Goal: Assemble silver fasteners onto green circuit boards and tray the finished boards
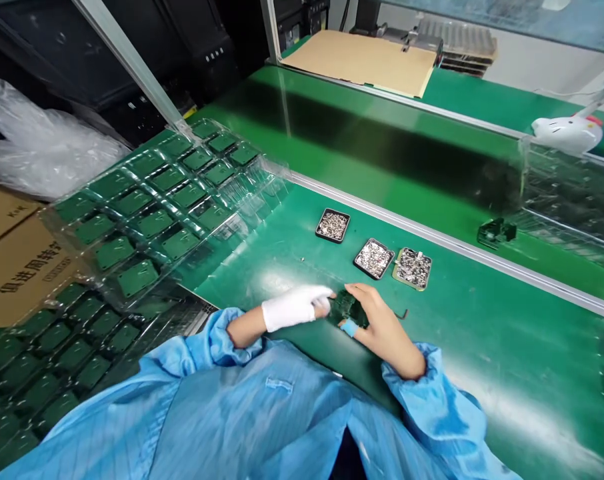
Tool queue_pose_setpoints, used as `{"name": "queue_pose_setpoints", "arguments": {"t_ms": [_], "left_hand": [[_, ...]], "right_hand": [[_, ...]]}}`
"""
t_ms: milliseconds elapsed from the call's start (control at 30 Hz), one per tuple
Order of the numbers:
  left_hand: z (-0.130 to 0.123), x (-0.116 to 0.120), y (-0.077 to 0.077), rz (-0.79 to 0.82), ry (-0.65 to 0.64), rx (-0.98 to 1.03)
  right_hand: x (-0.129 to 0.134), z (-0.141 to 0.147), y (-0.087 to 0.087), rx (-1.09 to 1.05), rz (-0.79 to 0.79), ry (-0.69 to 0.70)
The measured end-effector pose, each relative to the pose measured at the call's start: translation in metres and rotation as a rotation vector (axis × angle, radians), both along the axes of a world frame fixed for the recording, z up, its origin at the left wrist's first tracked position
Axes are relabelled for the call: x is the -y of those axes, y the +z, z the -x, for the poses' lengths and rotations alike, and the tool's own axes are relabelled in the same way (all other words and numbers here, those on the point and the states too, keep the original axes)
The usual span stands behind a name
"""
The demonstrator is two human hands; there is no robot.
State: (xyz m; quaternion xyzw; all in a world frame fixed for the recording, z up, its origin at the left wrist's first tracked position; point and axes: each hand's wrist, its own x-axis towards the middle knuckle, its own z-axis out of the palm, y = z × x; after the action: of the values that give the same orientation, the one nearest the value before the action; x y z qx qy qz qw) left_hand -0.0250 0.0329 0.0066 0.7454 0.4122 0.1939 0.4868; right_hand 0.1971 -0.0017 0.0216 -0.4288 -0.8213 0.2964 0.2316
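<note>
The right hand (382, 323) clamps the small dark part (346, 303), best held level and steady, while the gloved left hand (293, 309) meets its left side, grip unclear, over the tabletop (462, 327), nearer than the middle tray (365, 271).

Bright, cool light from above washes a green work surface (462, 320), flaring into a broad white glare at lower right and a smaller patch beside the gloved left hand (295, 308). Glints streak the clear plastic trays (152, 193), and the metal bits (375, 258) sparkle in pinpoints. A dark band spans the glossy green strip (262, 93) beyond (shadow or reflection, it is hard to tell), while black equipment (132, 47) at upper left sinks into gloom. Wide-angle distortion stretches the edges; the left fingertips and the dark green part (346, 305) blur, and detail softens at far right.
</note>
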Motion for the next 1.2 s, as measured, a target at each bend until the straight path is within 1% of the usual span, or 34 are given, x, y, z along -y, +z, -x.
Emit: {"name": "queue_pose_setpoints", "arguments": {"t_ms": [67, 133, 200, 267, 367, 400, 433, 500, 567, 600, 667, 733, 800, 867, 967, 1033, 1067, 1100, 1133, 1167, 1200], "left_hand": [[0.019, -0.017, 0.0, -0.205, 0.133, -0.261], [0.034, -0.034, -0.004, -0.374, 0.256, -0.471], [0.04, -0.049, -0.008, -0.417, 0.299, -0.586], [0.041, -0.058, -0.012, -0.386, 0.295, -0.612], [0.036, -0.058, -0.008, -0.359, 0.295, -0.571], [0.033, -0.053, -0.004, -0.328, 0.296, -0.505], [0.028, -0.048, 0.002, -0.267, 0.293, -0.394], [0.015, -0.032, 0.013, -0.059, 0.271, -0.065], [-0.001, -0.016, 0.025, 0.173, 0.228, 0.242], [-0.008, -0.009, 0.029, 0.25, 0.2, 0.323], [-0.02, 0.002, 0.035, 0.306, 0.154, 0.367], [-0.025, 0.007, 0.038, 0.25, 0.105, 0.307], [-0.025, 0.007, 0.039, 0.143, 0.052, 0.213], [-0.022, 0.006, 0.04, 0.043, -0.018, 0.118], [-0.018, 0.006, 0.04, -0.109, -0.128, 0.01], [-0.017, 0.009, 0.038, -0.227, -0.189, -0.018], [-0.017, 0.011, 0.036, -0.269, -0.207, -0.01], [-0.016, 0.012, 0.033, -0.297, -0.204, 0.016], [-0.015, 0.014, 0.029, -0.316, -0.171, 0.051], [-0.015, 0.015, 0.025, -0.331, -0.112, 0.085], [-0.014, 0.015, 0.02, -0.348, -0.044, 0.103]], "right_hand": [[-0.003, -0.002, -0.003, 0.108, -0.022, 0.048], [-0.005, -0.002, -0.006, 0.173, -0.056, 0.063], [-0.005, 0.0, -0.006, 0.179, -0.086, 0.046], [-0.005, 0.0, -0.002, 0.14, -0.107, 0.023], [-0.002, -0.004, 0.006, 0.028, -0.123, -0.04], [-0.001, -0.005, 0.008, -0.022, -0.116, -0.085], [0.0, -0.005, 0.01, -0.079, -0.099, -0.14], [0.002, -0.002, 0.013, -0.209, -0.038, -0.237], [0.004, 0.005, 0.014, -0.33, 0.037, -0.265], [0.005, 0.01, 0.015, -0.38, 0.069, -0.259], [0.006, 0.017, 0.016, -0.448, 0.114, -0.254], [0.008, 0.02, 0.017, -0.476, 0.141, -0.266], [0.01, 0.019, 0.019, -0.473, 0.18, -0.264], [0.011, 0.016, 0.02, -0.471, 0.253, -0.225], [0.012, 0.011, 0.021, -0.516, 0.406, -0.136], [0.012, 0.009, 0.023, -0.526, 0.472, -0.087], [0.012, 0.008, 0.024, -0.511, 0.473, -0.068], [0.013, 0.007, 0.025, -0.492, 0.454, -0.053], [0.013, 0.005, 0.026, -0.478, 0.423, -0.049], [0.012, 0.003, 0.026, -0.476, 0.386, -0.068], [0.012, 0.001, 0.026, -0.49, 0.351, -0.116]]}}
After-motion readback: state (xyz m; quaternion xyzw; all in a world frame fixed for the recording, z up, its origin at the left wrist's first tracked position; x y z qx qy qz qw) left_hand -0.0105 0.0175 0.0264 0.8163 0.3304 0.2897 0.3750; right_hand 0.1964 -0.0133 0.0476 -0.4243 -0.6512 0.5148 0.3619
